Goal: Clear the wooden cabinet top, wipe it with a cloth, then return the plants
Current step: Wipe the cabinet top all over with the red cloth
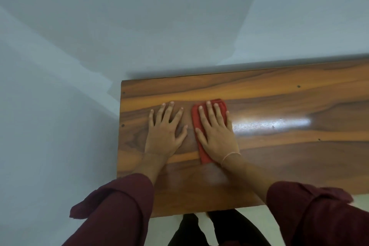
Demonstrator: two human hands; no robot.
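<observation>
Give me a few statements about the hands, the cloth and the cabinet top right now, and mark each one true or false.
1. The right hand lies flat on the red cloth. True.
2. The left hand also presses on the cloth. False: it rests on bare wood beside the cloth.
3. Potted plants stand on the wooden cabinet top. False: no plants show on the part in view.
4. The cloth is bunched up in a closed fist. False: it lies flat under spread fingers.
5. A thin band circles the right wrist. True.

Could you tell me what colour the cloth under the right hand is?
The cloth is red, seen in the head view.
</observation>
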